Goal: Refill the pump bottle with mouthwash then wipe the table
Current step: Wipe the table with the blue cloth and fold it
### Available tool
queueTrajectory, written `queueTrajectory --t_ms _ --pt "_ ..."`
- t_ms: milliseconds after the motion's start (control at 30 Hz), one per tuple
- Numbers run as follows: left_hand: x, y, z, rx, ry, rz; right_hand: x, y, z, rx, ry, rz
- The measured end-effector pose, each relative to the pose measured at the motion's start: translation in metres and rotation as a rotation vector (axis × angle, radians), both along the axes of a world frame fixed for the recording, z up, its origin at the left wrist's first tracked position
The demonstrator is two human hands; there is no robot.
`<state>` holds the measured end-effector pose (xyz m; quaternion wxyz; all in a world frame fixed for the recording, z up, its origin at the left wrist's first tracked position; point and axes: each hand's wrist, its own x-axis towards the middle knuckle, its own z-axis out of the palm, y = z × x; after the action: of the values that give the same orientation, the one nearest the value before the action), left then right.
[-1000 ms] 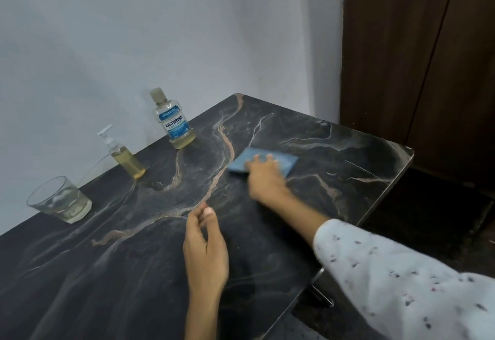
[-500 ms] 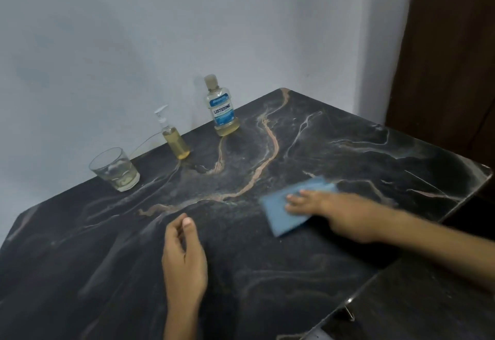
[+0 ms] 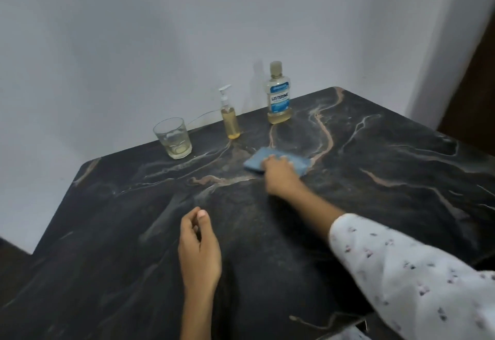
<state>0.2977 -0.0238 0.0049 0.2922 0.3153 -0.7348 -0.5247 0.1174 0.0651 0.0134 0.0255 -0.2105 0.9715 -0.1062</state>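
A folded blue cloth (image 3: 256, 161) lies flat on the dark marble table (image 3: 375, 205), and my right hand (image 3: 281, 176) presses on it with the fingers laid over its top. Behind the cloth, by the wall, stand a small pump bottle (image 3: 231, 122) of yellow liquid and a mouthwash bottle (image 3: 279, 98) with a blue label and its cap on. My left hand (image 3: 199, 248) rests on the table near the front, fingers loosely curled, holding nothing.
A clear glass (image 3: 173, 138) with a little yellowish liquid stands left of the pump bottle. A pale wall (image 3: 187, 31) runs behind the table. The table's left edge drops off beyond the glass; a dark wooden door (image 3: 479, 85) is at the right.
My right hand has slid the blue cloth from the table's right side back toward the bottles near the wall. My left hand stays in place on the table.
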Motion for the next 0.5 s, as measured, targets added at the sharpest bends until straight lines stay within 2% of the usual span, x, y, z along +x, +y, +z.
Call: queueTrajectory --t_ms 133,233,333,500 --pt "0.025 -0.031 -0.001 -0.007 0.012 0.138 0.092 -0.074 0.000 -0.006 0.021 0.446" --pt "0.040 -0.047 -0.003 -0.004 0.033 0.222 0.143 -0.068 -0.002 0.029 0.062 0.673" --pt "0.050 -0.054 -0.004 0.004 0.041 0.264 0.159 -0.027 -0.004 0.038 0.091 0.718" --pt "0.058 -0.058 -0.006 0.057 0.079 0.259 0.156 0.032 -0.003 0.217 0.126 0.567"
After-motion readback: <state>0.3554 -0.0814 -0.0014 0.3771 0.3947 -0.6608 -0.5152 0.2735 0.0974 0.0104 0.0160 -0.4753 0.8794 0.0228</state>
